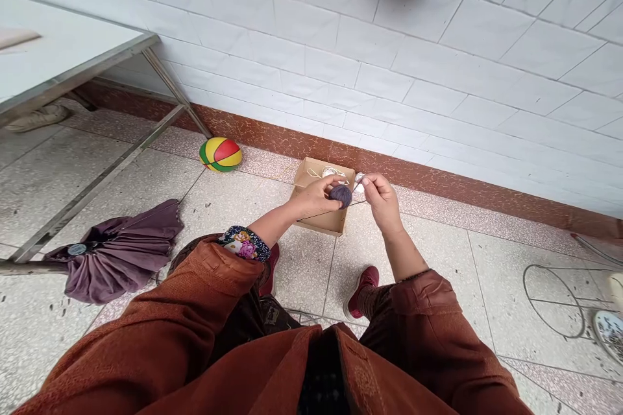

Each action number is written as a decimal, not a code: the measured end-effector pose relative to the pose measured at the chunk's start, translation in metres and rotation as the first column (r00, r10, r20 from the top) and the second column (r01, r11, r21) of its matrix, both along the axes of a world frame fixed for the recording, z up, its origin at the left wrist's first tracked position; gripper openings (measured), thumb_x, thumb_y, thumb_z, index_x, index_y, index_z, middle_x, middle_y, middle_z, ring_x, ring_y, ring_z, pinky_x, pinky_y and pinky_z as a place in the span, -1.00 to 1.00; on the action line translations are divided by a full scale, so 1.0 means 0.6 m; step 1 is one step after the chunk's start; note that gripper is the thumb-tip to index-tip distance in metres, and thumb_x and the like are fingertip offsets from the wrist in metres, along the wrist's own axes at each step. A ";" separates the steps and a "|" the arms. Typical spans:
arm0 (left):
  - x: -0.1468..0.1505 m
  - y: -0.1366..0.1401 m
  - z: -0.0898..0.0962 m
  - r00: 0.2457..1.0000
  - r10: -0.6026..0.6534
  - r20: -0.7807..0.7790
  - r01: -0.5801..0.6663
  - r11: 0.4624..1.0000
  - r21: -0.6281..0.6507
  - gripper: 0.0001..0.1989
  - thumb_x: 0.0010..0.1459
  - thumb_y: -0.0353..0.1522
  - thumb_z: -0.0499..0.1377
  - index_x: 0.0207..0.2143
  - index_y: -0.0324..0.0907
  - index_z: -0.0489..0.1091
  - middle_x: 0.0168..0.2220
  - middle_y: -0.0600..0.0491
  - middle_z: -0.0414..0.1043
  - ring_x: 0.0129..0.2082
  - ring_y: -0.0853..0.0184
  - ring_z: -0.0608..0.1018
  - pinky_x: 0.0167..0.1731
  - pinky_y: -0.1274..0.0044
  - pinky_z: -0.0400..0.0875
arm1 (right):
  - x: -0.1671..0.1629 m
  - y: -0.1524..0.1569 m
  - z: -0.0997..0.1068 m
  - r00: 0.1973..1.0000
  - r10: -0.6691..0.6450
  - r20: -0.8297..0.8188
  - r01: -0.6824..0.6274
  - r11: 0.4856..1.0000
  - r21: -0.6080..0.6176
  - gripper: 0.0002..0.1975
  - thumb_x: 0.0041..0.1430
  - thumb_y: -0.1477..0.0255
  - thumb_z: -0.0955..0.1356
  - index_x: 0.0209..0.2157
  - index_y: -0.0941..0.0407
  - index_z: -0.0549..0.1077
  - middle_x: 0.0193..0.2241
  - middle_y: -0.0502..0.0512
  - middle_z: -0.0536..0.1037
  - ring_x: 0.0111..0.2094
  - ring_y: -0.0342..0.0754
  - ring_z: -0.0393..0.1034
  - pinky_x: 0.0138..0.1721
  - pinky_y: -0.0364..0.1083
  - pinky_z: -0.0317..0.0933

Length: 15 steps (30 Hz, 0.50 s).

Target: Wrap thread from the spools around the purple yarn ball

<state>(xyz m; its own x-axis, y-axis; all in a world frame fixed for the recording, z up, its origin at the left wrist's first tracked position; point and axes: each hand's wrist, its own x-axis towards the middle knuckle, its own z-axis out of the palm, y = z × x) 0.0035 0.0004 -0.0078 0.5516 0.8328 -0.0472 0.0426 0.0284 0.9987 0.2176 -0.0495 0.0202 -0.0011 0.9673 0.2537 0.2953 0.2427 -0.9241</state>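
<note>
My left hand (317, 200) is closed around a ball of dark purple yarn (341, 195), held above an open cardboard box (318, 223). To the right of it, my right hand (381, 196) pinches a strand of the dark yarn between thumb and fingertips. The strand runs from the ball to those fingers. White yarn (332, 172) lies inside the box at its far side. Just beyond my right fingertips is another white ball (359, 183), partly hidden by the hand.
A striped ball (220, 155) sits on the floor near the metal-framed table (141, 43). A folded purple umbrella (124, 249) lies at the left. On the right is a wire ring stand (553, 301). The tiled wall (272, 26) rises behind the box.
</note>
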 end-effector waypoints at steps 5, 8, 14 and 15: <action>0.003 -0.014 0.005 0.948 -0.210 0.238 0.220 0.975 -0.019 -0.14 -0.01 -0.37 0.49 0.36 -0.01 0.40 -0.05 0.00 0.53 -0.05 0.23 0.58 0.02 0.36 0.44 | -0.001 0.019 -0.026 0.988 -0.148 0.051 0.147 0.989 0.008 -0.64 0.37 0.02 0.37 -0.29 0.02 0.55 -0.36 0.02 0.56 -0.31 0.01 0.39 -0.20 -0.02 0.30; 0.004 -0.008 0.008 0.919 -0.116 0.377 0.162 0.982 -0.092 -0.29 0.01 -0.34 0.51 0.24 -0.04 0.50 0.06 -0.07 0.55 0.08 0.17 0.58 0.12 0.33 0.44 | -0.012 0.014 -0.051 0.983 -0.120 0.136 0.133 0.987 -0.094 -0.71 0.37 0.10 0.35 -0.29 0.02 0.52 -0.38 0.03 0.56 -0.31 0.03 0.41 -0.21 -0.02 0.30; 0.010 0.013 -0.012 0.938 0.275 0.212 -0.200 0.927 -0.317 -0.54 -0.05 -0.34 0.45 -0.06 -0.18 0.53 -0.07 -0.03 0.58 -0.07 0.23 0.58 0.02 0.35 0.47 | -0.044 -0.022 -0.053 0.941 0.223 0.255 -0.199 0.973 -0.117 -0.74 0.40 0.18 0.37 -0.31 0.02 0.53 -0.38 0.06 0.58 -0.30 0.04 0.46 -0.18 -0.01 0.34; 0.011 0.014 -0.017 0.939 0.307 0.157 -0.248 0.917 -0.312 -0.56 -0.06 -0.35 0.44 -0.08 -0.18 0.52 -0.08 -0.02 0.58 -0.09 0.24 0.58 0.02 0.35 0.47 | -0.046 -0.027 -0.047 0.935 0.266 0.236 -0.253 0.964 -0.083 -0.72 0.42 0.17 0.36 -0.32 0.02 0.54 -0.37 0.06 0.58 -0.29 0.03 0.46 -0.16 0.00 0.35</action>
<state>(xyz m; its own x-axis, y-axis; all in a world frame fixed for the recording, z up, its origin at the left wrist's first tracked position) 0.0102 0.0088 -0.0178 0.3225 0.9214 -0.2170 -0.2069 0.2924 0.9336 0.1897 -0.0660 -0.0077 -0.3092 0.9366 0.1649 0.4452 0.2958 -0.8452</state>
